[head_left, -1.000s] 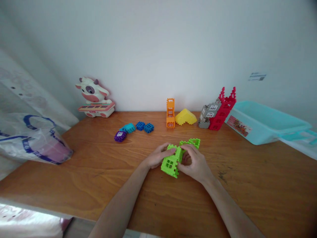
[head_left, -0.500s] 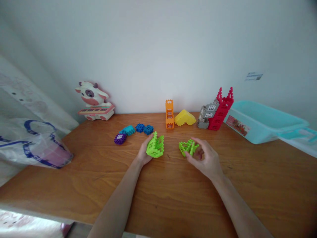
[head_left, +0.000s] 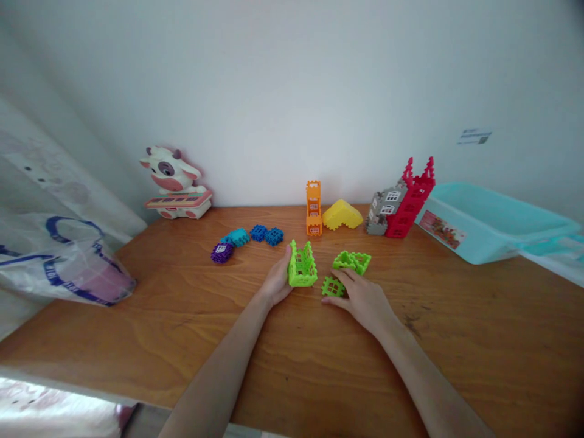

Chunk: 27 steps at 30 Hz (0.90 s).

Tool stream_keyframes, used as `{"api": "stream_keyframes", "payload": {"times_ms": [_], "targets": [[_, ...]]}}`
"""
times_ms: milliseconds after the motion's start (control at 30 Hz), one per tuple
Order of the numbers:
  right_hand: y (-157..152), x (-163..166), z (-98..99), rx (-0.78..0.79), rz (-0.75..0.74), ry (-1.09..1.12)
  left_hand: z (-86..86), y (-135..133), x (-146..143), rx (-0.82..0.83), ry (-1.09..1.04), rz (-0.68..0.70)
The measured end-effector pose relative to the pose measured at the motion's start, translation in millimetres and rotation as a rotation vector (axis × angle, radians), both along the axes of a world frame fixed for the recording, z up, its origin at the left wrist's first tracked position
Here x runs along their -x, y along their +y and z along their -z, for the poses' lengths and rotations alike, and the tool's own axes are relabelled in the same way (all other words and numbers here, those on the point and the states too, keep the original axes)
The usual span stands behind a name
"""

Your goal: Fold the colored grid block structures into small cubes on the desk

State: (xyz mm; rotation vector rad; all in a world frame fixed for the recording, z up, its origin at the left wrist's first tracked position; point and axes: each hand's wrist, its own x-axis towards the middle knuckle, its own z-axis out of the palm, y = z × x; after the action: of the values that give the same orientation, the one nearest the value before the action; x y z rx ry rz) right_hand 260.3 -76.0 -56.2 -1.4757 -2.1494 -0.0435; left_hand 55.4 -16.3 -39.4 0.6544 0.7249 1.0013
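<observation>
Table [head_left: 137, 328] is smooth wood, so I'd expect anything pushed sideways to slide rather than seat. Blue bin [head_left: 493, 228] sits well off to the right of the right hand [head_left: 362, 298], no clash there. Red tower [head_left: 410, 204] and grey house [head_left: 383, 213] lean together beyond that hand. Orange tower [head_left: 314, 208] and yellow roof [head_left: 341, 215] stand just beyond the left hand [head_left: 276, 281] — a long forward reach could tip them, and the orange one is tall and narrow. Green box [head_left: 302, 266] stands upright on the table, open at the top, with the left hand wrapped on its near-left wall and the thumb up along the edge. The grip is on one wall only, so the walls may flex or pop at the joints if squeezed or pressed from above. Green folded piece [head_left: 352, 261] lies just beyond the right fingertips, apart from them; a wrist sweep would knock it away. Green tile [head_left: 333, 286] lies flat between the two hands, just right of the box. The right hand is spread flat with fingertips resting on it, not closed round it — a flat tile on smooth wood is hard to pinch and likely to skid into the box or flip when an edge is pried.
</observation>
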Motion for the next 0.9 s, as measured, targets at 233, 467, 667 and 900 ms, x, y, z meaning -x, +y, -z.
{"api": "stream_keyframes", "payload": {"times_ms": [233,467,667,900], "targets": [[-8.3,6.6,-14.1,0.01,-0.104,0.466,-2.3,-11.9,-20.6,-0.1,-0.104,-0.146],[-8.7,21.8,-9.3,-0.148,-0.255,0.358,2.3,-22.0,-32.5,-0.014,-0.075,-0.229],[-6.0,28.9,-7.7,-0.17,-0.298,0.322,4.0,-21.3,-35.5,-0.007,-0.02,-0.325],[-4.3,28.8,-9.1,-0.193,-0.306,0.299,4.4,-18.6,-33.7,-0.031,0.005,-0.344]]}}
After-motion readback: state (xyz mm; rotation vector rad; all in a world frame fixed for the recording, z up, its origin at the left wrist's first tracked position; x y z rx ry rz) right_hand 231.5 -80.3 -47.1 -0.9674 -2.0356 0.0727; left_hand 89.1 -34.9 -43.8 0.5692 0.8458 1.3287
